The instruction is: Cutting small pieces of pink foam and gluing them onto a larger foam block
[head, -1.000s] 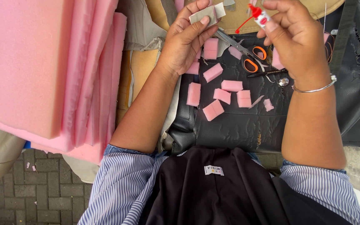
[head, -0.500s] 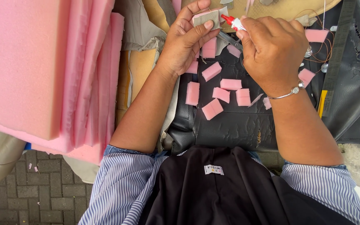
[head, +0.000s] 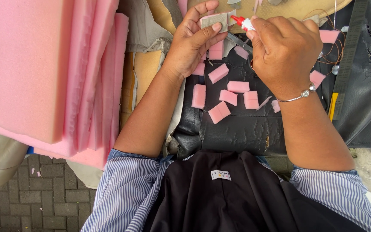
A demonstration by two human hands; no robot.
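Counting eight pink foam blocks [head: 219,112], one glue tube [head: 242,22]

Grey pad and glue tube, both held up off the black surface.

Grey pad [head: 214,20]: small, flat, roughly rectangular, dull grey-beige; pinched at its lower edge between thumb and fingers [head: 200,9] of the left hand [head: 190,45], flat face turned up toward the camera, upper right corner free. Glue tube [head: 242,22]: small, white body with red pointed nozzle; gripped in the closed right hand [head: 283,53], only nozzle and a short part of the body visible. Tube lies tilted, nozzle pointing left at the pad's right edge, tip just beside it; contact cannot be told.
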